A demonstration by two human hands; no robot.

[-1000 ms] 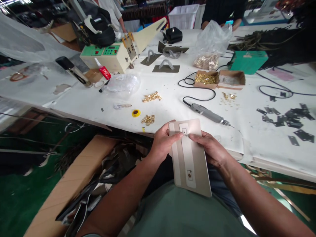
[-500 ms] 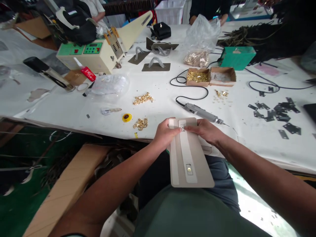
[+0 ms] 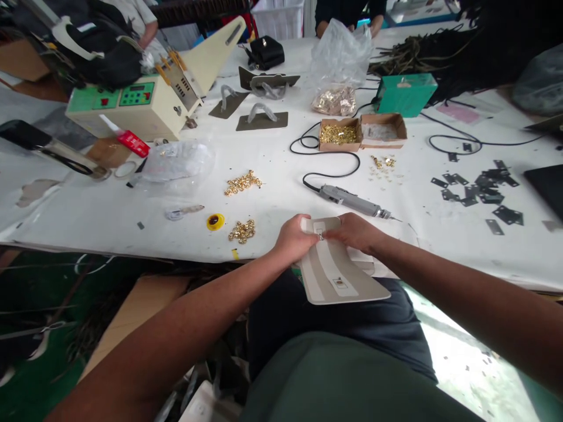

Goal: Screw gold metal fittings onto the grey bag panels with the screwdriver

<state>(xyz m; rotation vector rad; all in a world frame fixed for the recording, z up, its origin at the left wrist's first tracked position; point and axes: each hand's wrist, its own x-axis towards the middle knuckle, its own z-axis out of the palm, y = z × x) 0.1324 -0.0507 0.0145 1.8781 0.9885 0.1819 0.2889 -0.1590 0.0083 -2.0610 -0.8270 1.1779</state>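
Between both hands, at the table's front edge, is a beige flat panel point(image 3: 314, 275) with a paler strip down its middle. A small rectangular cutout with a piece in it shows near its lower end. My left hand point(image 3: 295, 239) grips the far left edge, thumb pressed by a small fitting at the far end. My right hand point(image 3: 354, 233) holds the far right edge, its thumb meeting the left one at that fitting. The panel bends in a curve toward my lap. Part of another pale piece point(image 3: 363, 261) shows under my right wrist.
A grey corded rotary tool point(image 3: 352, 200) lies just beyond my hands. Gold hardware piles point(image 3: 241, 231) sit to the left, beside a yellow round container point(image 3: 215, 221). Cardboard boxes point(image 3: 338, 133), dark metal plates point(image 3: 484, 186) and a cream machine point(image 3: 132, 108) stand around. A co-worker's hands point(image 3: 376, 26) are opposite.
The panel was flat and now bows, its near end raised a little. Both hands keep their grip at the far end. The view has shifted slightly to the right.
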